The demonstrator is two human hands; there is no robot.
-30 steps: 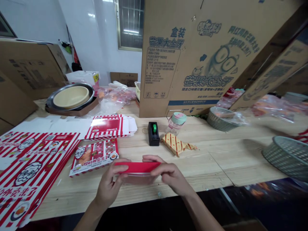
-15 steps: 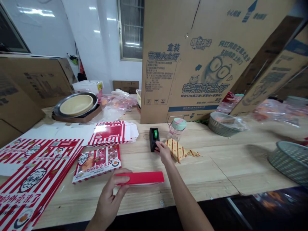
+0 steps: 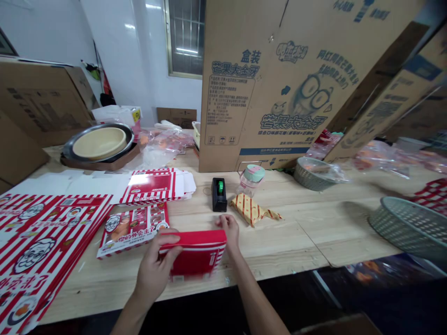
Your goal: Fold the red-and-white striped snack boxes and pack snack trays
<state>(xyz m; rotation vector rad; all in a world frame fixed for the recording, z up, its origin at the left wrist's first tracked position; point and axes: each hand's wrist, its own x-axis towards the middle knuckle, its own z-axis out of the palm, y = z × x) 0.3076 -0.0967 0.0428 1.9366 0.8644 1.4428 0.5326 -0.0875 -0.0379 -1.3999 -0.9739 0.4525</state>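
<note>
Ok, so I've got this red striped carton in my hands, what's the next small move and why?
Probably set the red-and-white carton flat on the wooden table and square it up. Your left hand grips its red upper edge, your right hand only touches the far end, and the carton's lower end looks tilted and blurred. The black tape dispenser sits just beyond it.

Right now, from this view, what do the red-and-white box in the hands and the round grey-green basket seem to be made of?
The red-and-white printed box looks like thin paperboard: smooth, slightly glossy print and clean folded edges. The round grey-green basket looks like moulded plastic, matte, with a regular lattice of small holes.
</note>
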